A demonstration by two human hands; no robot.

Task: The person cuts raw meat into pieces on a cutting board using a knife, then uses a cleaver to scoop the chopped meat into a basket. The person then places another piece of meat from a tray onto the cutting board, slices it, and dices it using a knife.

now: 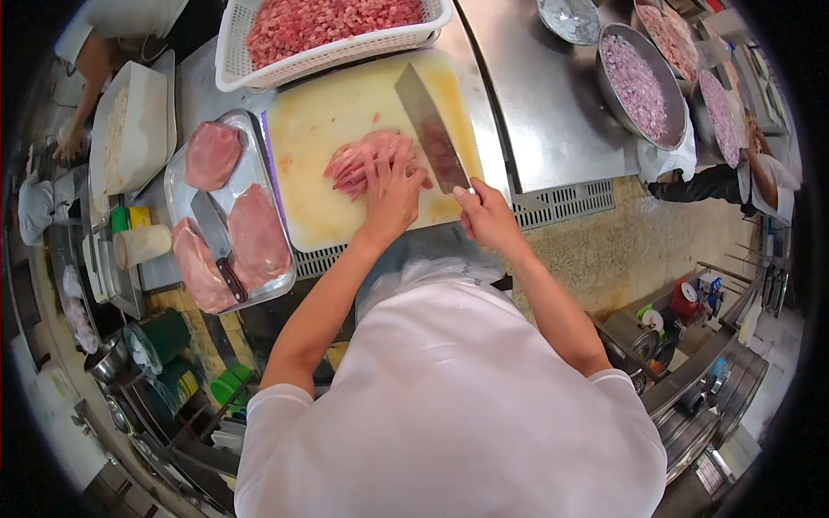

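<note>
My left hand lies over a pile of sliced raw meat, its fingers spread on top of the strips. In my right hand is the handle of a cleaver, its broad blade angled up and to the left, just right of the pile. Both are over a yellowish-white cutting board. Left of the board, a metal tray holds several slabs of raw meat and a second knife with a dark handle.
A white plastic basket of diced meat stands behind the board. Metal bowls of chopped pinkish-white pieces sit at the right on the steel table. A white tub is at the left. Other people work at both sides.
</note>
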